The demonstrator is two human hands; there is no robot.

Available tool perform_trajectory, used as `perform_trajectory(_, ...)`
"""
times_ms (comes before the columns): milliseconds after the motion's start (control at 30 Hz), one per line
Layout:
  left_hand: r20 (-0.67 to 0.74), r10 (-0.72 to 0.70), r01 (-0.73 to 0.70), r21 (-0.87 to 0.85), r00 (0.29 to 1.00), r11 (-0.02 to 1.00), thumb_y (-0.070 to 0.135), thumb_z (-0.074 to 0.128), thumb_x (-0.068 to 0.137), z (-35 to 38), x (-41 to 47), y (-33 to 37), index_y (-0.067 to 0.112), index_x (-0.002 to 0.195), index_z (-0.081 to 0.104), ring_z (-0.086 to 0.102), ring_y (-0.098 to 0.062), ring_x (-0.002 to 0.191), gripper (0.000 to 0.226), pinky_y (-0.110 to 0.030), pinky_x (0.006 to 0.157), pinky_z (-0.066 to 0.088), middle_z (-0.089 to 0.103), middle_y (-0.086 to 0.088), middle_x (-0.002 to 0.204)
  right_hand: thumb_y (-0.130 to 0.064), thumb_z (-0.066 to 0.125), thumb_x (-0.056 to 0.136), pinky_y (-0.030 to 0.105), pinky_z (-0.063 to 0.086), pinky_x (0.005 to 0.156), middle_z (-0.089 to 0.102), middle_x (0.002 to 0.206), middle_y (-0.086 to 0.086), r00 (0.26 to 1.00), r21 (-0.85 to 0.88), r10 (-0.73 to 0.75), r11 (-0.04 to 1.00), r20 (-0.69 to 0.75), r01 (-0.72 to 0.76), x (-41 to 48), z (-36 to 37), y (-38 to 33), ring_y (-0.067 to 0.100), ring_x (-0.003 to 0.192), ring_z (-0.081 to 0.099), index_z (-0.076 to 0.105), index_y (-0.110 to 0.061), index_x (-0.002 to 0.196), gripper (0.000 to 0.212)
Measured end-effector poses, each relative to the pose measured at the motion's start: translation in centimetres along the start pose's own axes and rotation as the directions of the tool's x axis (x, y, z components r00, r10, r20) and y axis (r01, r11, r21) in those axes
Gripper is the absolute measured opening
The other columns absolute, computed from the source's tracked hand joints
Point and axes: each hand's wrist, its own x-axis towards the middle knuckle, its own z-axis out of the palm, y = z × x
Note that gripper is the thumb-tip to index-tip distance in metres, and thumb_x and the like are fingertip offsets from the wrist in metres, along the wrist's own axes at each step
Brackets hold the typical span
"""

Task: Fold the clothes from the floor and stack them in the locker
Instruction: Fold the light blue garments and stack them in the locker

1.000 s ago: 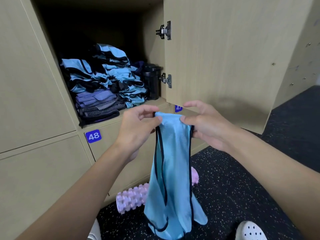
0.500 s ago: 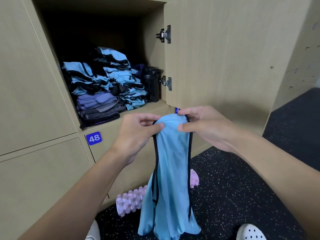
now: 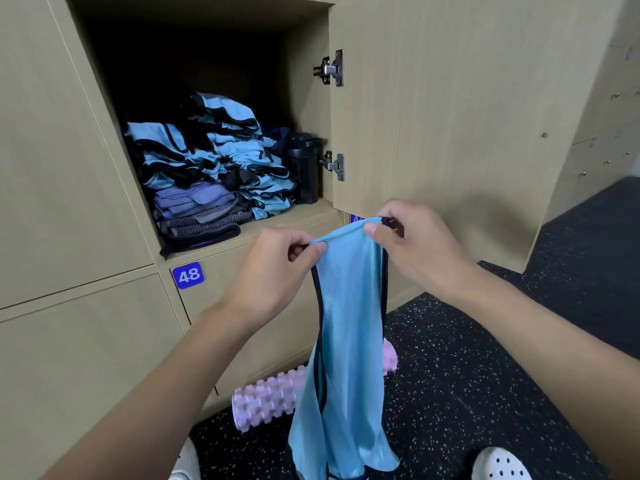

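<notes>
A light blue bib with dark trim (image 3: 349,327) hangs lengthwise in front of me, its lower end near the floor. My left hand (image 3: 273,275) pinches the top edge on the left, and my right hand (image 3: 412,244) pinches it on the right, a little higher. Behind them the open locker (image 3: 242,39) holds stacks of folded blue bibs (image 3: 221,157) on top of folded purple and grey clothes (image 3: 197,213).
The locker door (image 3: 450,116) stands open on the right, close behind my right hand. A black bottle (image 3: 304,168) stands inside by the hinge. A pink foam roller (image 3: 266,400) lies on the dark speckled floor (image 3: 485,375) against locker 48 (image 3: 188,275). White shoes show at the bottom.
Both hands have spread slightly apart along the bib's top edge, and the right hand has risen. The hanging cloth has swung and shifted a little.
</notes>
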Motion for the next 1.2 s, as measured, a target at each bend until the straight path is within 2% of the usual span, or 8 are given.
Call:
perform_trajectory(133, -0.020, 0.032, -0.032, -0.030, 0.999, 0.999, 0.022, 0.061, 0.098, 0.2, 0.0, 0.3, 0.020, 0.069, 0.061, 0.045, -0.011, 0.058, 0.029, -0.033, 0.063, 0.043, 0.057, -0.005, 0.065, -0.016, 0.062, 0.094, 0.024, 0.040, 0.069, 0.061, 0.084, -0.005, 0.998, 0.071, -0.010, 0.997, 0.062, 0.005, -0.1, -0.1, 0.2, 0.007, 0.072, 0.053, 0.059, -0.014, 0.099, 0.006)
perform_trajectory(233, -0.001, 0.061, -0.060, -0.090, 0.998, 0.994, 0.019, 0.062, 0.097, 0.3, -0.1, 0.4, 0.017, 0.074, 0.065, 0.049, -0.013, 0.062, 0.023, -0.041, 0.066, 0.048, 0.063, -0.014, 0.070, -0.027, 0.072, 0.087, 0.021, 0.045, 0.091, 0.065, 0.112, -0.013, 0.971, 0.060, -0.066, 0.997, 0.230, 0.054, -0.4, 0.0, 0.4, 0.001, 0.102, 0.060, 0.059, -0.027, 0.123, 0.038)
perform_trajectory(433, 0.086, -0.002, 0.027, -0.289, 0.996, 0.957, 0.007, 0.068, 0.093, 0.6, -0.6, 0.8, 0.019, 0.083, 0.068, 0.058, -0.008, 0.067, 0.015, -0.020, 0.067, 0.049, 0.067, -0.004, 0.075, -0.012, 0.055, 0.098, 0.014, 0.037, 0.060, 0.061, 0.075, -0.008, 0.986, 0.040, -0.085, 0.996, 0.144, 0.080, -0.4, 0.2, -0.1, 0.001, 0.065, 0.049, 0.067, -0.017, 0.089, 0.016)
perform_trajectory(600, 0.108, 0.004, 0.034, -0.346, 0.994, 0.938, 0.023, 0.070, 0.092, 0.8, -0.3, 0.5, 0.016, 0.079, 0.073, 0.050, -0.020, 0.069, 0.015, -0.034, 0.071, 0.043, 0.064, -0.030, 0.079, -0.017, 0.060, 0.096, 0.019, 0.040, 0.068, 0.062, 0.084, -0.012, 0.982, 0.033, -0.041, 0.999, 0.182, 0.036, -0.5, -0.4, -0.1, -0.003, 0.072, 0.054, 0.067, -0.018, 0.102, 0.010)
perform_trajectory(700, 0.075, 0.020, 0.010, -0.376, 0.997, 0.926, 0.032, 0.068, 0.086, 0.8, -0.4, 0.8, 0.022, 0.079, 0.074, 0.050, -0.024, 0.071, 0.014, -0.044, 0.069, 0.048, 0.064, -0.035, 0.088, -0.031, 0.073, 0.086, 0.024, 0.046, 0.094, 0.067, 0.113, -0.012, 0.956, 0.014, -0.068, 0.998, 0.286, 0.066, -0.6, -0.5, -0.4, 0.000, 0.104, 0.061, 0.062, -0.026, 0.126, 0.042)
perform_trajectory(767, 0.048, 0.024, -0.004, -0.380, 0.999, 0.925, 0.018, 0.071, 0.091, 0.9, -0.4, 0.8, 0.021, 0.080, 0.072, 0.056, -0.022, 0.072, 0.012, -0.049, 0.073, 0.054, 0.069, -0.028, 0.085, -0.027, 0.068, 0.091, 0.035, 0.051, 0.087, 0.070, 0.096, -0.005, 0.955, -0.048, -0.107, 0.991, 0.277, 0.125, -0.8, -0.2, -0.9, 0.009, 0.089, 0.063, 0.070, -0.021, 0.104, 0.015)
perform_trajectory(900, 0.105, -0.018, 0.064, -0.447, 0.994, 0.893, 0.001, 0.070, 0.089, 1.7, -0.8, 0.5, 0.012, 0.088, 0.066, 0.062, -0.007, 0.065, 0.012, -0.018, 0.067, 0.054, 0.069, -0.006, 0.076, -0.017, 0.054, 0.098, 0.033, 0.042, 0.066, 0.063, 0.078, 0.001, 0.978, -0.052, -0.123, 0.990, 0.169, 0.133, -0.8, -0.2, -1.0, 0.015, 0.070, 0.053, 0.066, -0.017, 0.089, 0.015)
perform_trajectory(1200, 0.097, 0.005, 0.039, -0.446, 0.995, 0.894, 0.005, 0.071, 0.090, 2.2, -0.6, 0.5, 0.014, 0.077, 0.066, 0.054, -0.003, 0.059, 0.016, -0.014, 0.060, 0.046, 0.064, 0.001, 0.069, -0.029, 0.063, 0.094, 0.036, 0.050, 0.079, 0.067, 0.091, -0.010, 0.958, -0.048, -0.108, 0.991, 0.267, 0.125, -0.9, -0.5, -0.8, 0.010, 0.086, 0.062, 0.068, -0.025, 0.098, 0.007)
